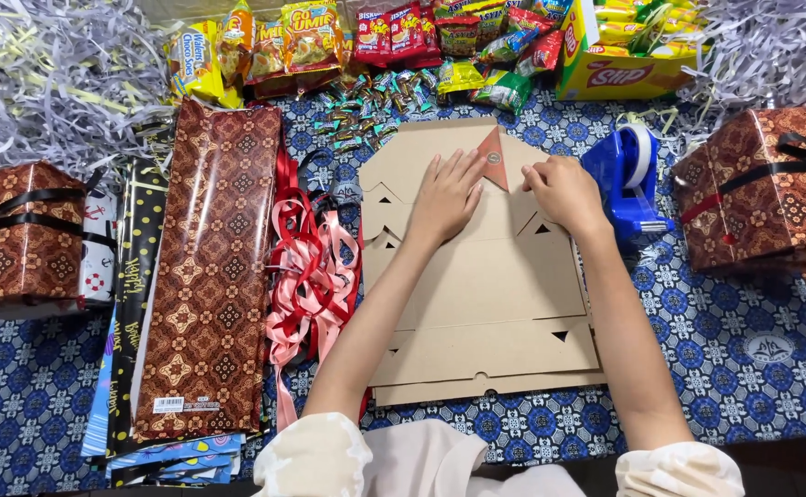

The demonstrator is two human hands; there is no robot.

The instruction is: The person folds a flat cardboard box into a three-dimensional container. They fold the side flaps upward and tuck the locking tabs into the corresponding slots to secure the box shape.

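Head view: looking straight down on a counter under a blue patterned cloth.
Cardboard sheet: flat, die-cut and creased, in the middle of the counter, with small triangular cut-outs along its folds.
Left hand: released, palm down, fingers spread flat on the upper part of the cardboard sheet.
Right hand: loosely curled, knuckles up, fingertips pressing the cardboard beside a folded-up triangular flap; clasping nothing that can be seen.
Triangular flap: between the two hands, brown patterned face up, touching the left fingertips.
Tape dispenser: blue with a white roll, just right of the right hand.
Ribbons: pink and red loops heaped just left of the cardboard.
Wrapping paper: brown patterned roll lying lengthwise left of the ribbons, with darker sheets beneath.
Wrapped boxes: one at far left, one at far right, both brown patterned and tied with black ribbon.
Snack packets: row along the far edge, small sweets scattered just in front.
Shredded paper: pale heaps in both far corners.
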